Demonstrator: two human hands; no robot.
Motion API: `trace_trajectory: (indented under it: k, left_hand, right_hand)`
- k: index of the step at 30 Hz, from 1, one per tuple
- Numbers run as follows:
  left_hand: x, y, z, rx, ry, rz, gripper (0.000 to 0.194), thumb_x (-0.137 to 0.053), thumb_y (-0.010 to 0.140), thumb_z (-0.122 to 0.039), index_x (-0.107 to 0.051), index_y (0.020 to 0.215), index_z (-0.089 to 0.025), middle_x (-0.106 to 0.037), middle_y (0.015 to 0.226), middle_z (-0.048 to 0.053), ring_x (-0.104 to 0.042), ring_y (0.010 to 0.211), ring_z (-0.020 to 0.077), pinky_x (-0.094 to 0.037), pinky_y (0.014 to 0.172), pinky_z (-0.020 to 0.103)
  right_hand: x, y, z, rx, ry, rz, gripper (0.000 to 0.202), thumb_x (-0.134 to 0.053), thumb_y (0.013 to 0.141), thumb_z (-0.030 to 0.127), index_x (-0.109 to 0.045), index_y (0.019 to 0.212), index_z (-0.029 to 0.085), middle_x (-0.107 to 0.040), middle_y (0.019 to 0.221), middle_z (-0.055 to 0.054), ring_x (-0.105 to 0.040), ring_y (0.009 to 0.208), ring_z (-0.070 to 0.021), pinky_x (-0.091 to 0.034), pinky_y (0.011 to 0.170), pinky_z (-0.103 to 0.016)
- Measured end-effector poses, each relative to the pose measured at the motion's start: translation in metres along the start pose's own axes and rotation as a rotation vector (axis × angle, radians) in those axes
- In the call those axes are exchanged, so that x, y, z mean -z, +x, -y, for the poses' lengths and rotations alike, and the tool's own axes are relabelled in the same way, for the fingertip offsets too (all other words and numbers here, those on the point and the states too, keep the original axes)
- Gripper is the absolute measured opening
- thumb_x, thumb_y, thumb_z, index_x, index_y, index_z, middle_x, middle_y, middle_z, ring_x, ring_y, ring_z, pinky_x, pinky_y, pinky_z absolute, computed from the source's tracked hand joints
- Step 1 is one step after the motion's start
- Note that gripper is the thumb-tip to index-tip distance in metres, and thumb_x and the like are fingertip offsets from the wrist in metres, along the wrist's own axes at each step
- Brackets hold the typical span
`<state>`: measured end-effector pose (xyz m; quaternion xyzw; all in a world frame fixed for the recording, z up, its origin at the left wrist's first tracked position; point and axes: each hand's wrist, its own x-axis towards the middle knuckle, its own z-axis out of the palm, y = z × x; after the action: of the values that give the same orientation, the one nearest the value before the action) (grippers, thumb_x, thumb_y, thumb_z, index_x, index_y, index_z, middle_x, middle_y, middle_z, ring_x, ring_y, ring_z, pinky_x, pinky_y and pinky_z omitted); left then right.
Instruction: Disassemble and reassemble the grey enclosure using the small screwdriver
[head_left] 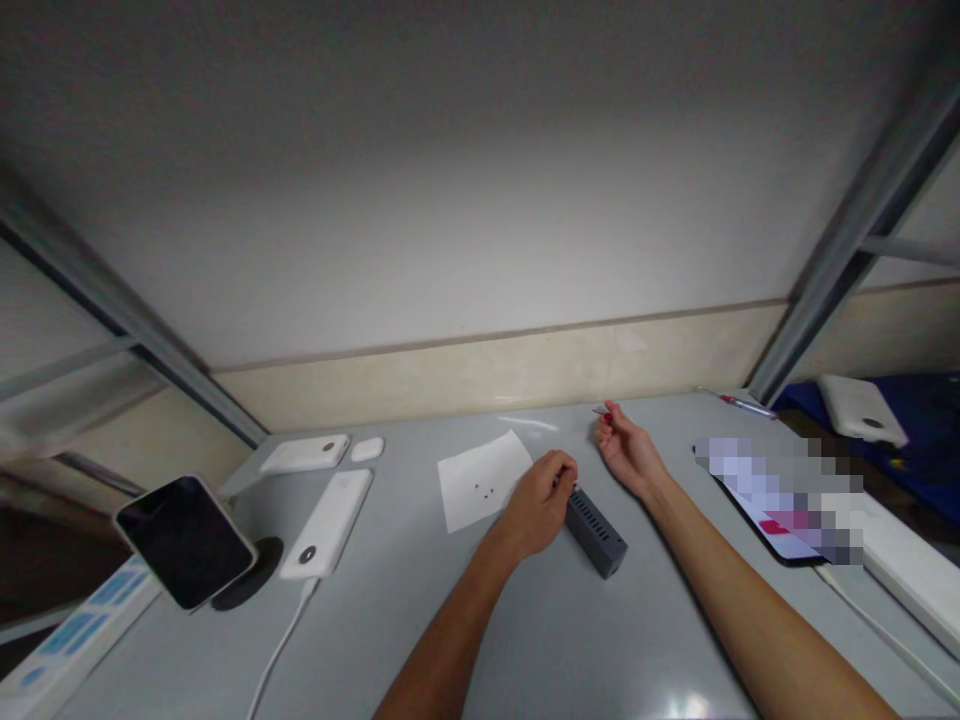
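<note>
My left hand (541, 497) is closed around the far end of a dark grey, bar-shaped USB hub (596, 532), which has a row of slots along its top. The hub lies slanted on the table, its near end pointing at me. Just right of it, my right hand (628, 455) is raised a little with curled fingers, pinching a small thin tool (600, 411). Only its metal tip and a bit of red show, so its kind is unclear. Left of my left hand lies a white sheet of paper (476, 485) with several tiny dark screws (485, 491) on it.
On the grey table (405, 600) at left are white power banks (330, 525), a small white case (368, 448), a phone on a stand (186, 540) and a power strip (82, 630). At right lie another phone (787, 525), a cable (877, 620) and a pen-like tool (746, 404). A wall stands behind.
</note>
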<state>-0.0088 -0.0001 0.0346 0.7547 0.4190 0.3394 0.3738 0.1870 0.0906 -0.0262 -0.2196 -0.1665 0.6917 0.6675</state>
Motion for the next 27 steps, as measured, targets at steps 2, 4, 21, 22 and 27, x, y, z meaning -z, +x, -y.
trace_trajectory:
  k: [2,4,21,22,27]
  left_hand:
    - [0.000,0.001,0.004,0.022,-0.038,-0.017,0.019,-0.041,0.102,-0.028,-0.050,0.087,-0.021,-0.054,0.083,-0.001,-0.051,0.082,0.0173,-0.041,0.078,0.029]
    - [-0.001,0.002,0.008,0.051,-0.068,-0.033,0.019,-0.042,0.101,-0.029,-0.051,0.086,-0.021,-0.054,0.082,-0.001,-0.051,0.081,0.0168,-0.041,0.077,0.028]
    - [0.092,-0.006,0.066,0.123,0.567,-0.264,0.018,-0.055,0.087,-0.008,-0.069,0.084,-0.019,-0.069,0.098,0.008,-0.057,0.103,0.0262,-0.043,0.098,0.041]
    - [0.097,-0.008,0.070,0.123,0.562,-0.250,0.019,-0.057,0.085,-0.007,-0.070,0.081,-0.019,-0.070,0.097,0.008,-0.057,0.102,0.0259,-0.043,0.098,0.040]
    - [0.108,-0.014,0.082,0.128,0.521,-0.182,0.023,-0.058,0.076,-0.004,-0.074,0.069,-0.018,-0.071,0.085,0.005,-0.058,0.094,0.0232,-0.042,0.101,0.041]
  right_hand:
    - [0.001,0.000,0.000,-0.004,0.003,-0.005,0.021,-0.085,0.078,0.018,-0.071,0.094,0.020,-0.064,0.073,0.003,-0.055,0.057,-0.0075,-0.052,0.050,-0.017]
    - [0.002,0.001,0.001,-0.005,0.006,-0.009,0.022,-0.085,0.078,0.018,-0.070,0.094,0.020,-0.064,0.073,0.003,-0.055,0.058,-0.0071,-0.052,0.051,-0.017]
    - [0.003,0.001,0.004,0.015,0.056,-0.023,0.025,-0.088,0.076,0.019,-0.069,0.092,0.019,-0.062,0.070,0.004,-0.054,0.057,-0.0057,-0.051,0.052,-0.014]
    - [0.004,0.001,0.004,0.017,0.055,-0.023,0.025,-0.089,0.075,0.018,-0.069,0.091,0.019,-0.062,0.070,0.004,-0.054,0.057,-0.0055,-0.051,0.052,-0.014]
    - [0.005,0.003,0.003,0.016,0.054,-0.031,0.024,-0.089,0.075,0.018,-0.069,0.088,0.018,-0.063,0.071,0.004,-0.054,0.056,-0.0056,-0.050,0.050,-0.014]
